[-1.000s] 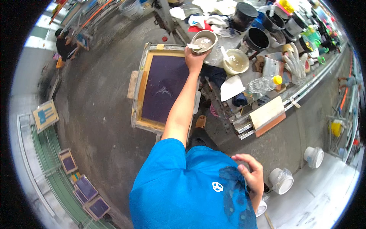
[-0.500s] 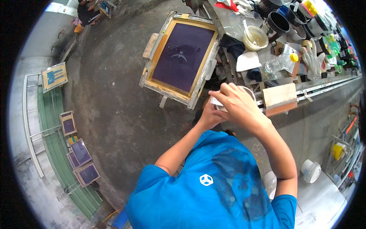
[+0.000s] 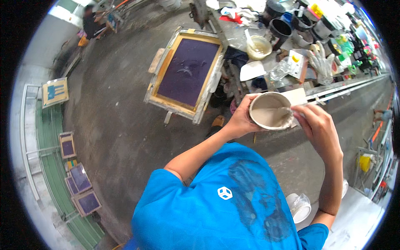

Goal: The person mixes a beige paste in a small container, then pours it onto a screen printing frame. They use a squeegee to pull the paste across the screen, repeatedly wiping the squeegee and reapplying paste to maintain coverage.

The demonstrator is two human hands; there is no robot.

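Observation:
My left hand is wrapped around the left side of a round whitish tub. The tub is tipped so its mouth shows, with smooth beige-grey paste inside. At the tub's right rim, my right hand is closed, thumb and fingers pinched. Beside those fingertips is a pale, ragged-edged bit at the rim, too unclear to name. Ahead and to the left, apart from both hands, a framed printing screen with dark purple mesh and pale marks rests tilted on a support.
A cluttered bench at upper right carries a bowl of pale liquid, black tubs, a clear bottle and white gloves. Smaller screens lean at left. Another person is at the far left.
My right hand has moved right, from across the tub to its right rim. The tub's mouth and paste now show. My left hand has shifted slightly right, still on the tub.

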